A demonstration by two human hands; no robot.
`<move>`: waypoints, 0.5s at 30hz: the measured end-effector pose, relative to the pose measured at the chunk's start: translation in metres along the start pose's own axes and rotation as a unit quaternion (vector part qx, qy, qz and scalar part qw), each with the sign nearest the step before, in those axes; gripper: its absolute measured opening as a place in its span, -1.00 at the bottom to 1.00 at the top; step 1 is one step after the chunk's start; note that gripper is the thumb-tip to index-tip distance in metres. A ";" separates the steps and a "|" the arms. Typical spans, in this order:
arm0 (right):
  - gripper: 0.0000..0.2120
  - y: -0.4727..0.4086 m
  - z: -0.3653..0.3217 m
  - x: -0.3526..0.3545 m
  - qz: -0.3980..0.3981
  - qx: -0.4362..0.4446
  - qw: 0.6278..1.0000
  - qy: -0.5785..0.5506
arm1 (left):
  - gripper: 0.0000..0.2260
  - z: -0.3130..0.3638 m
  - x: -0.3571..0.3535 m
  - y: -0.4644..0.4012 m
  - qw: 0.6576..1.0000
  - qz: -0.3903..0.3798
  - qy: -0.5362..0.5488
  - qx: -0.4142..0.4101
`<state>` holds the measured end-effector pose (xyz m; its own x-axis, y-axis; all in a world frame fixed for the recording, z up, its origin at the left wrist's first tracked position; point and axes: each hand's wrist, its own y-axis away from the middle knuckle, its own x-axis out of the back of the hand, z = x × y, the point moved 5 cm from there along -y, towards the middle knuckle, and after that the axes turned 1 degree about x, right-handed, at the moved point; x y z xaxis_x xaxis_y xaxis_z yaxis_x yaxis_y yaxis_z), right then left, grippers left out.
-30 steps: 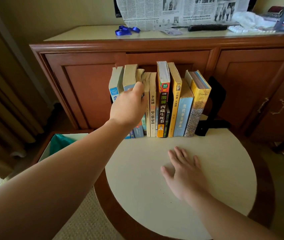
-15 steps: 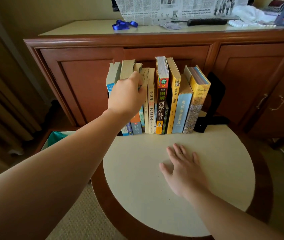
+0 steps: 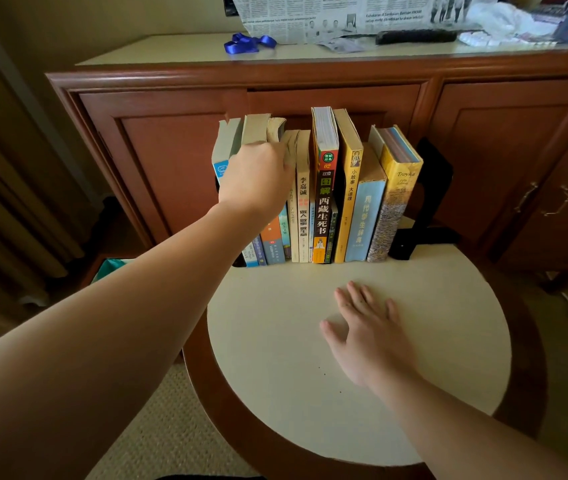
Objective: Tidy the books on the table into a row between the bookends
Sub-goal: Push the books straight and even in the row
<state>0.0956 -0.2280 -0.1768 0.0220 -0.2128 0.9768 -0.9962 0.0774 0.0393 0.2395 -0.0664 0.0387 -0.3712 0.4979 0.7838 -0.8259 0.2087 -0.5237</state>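
- Right hand [image 3: 367, 332]: flat on the round cream-topped table with dark wood rim [image 3: 448, 358], fingers spread, holding nothing; unchanged from half a second ago.
- Left hand [image 3: 256, 181]: fingers curled onto the spines at the left end of the row of upright paperback books [image 3: 324, 188]; grip hidden by its back, so clamped or only pressing, cannot tell. Placement as before.
- Row stands at the table's far edge; black metal bookend [image 3: 427, 202] touches its right end. Left books lean slightly, as earlier.
- Behind: reddish wooden cabinet [image 3: 171, 140]; on top, blue ribbon [image 3: 248, 43], newspaper [image 3: 327, 15].
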 end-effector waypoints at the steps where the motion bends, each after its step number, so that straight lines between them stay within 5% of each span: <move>1: -0.29 0.000 0.000 0.000 0.002 0.000 1.000 0.000 | -0.77 0.001 0.000 -0.001 1.000 -0.003 -0.004 0.004; 15: -0.30 -0.001 0.000 0.001 -0.004 0.001 1.000 0.003 | -0.81 0.009 -0.005 -0.001 0.995 -0.035 -0.085 0.039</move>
<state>0.0964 -0.2281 -0.1757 0.0298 -0.2081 0.9776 -0.9962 0.0734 0.0460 0.2377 -0.0769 0.0384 -0.3726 0.3340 0.8658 -0.8800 0.1689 -0.4439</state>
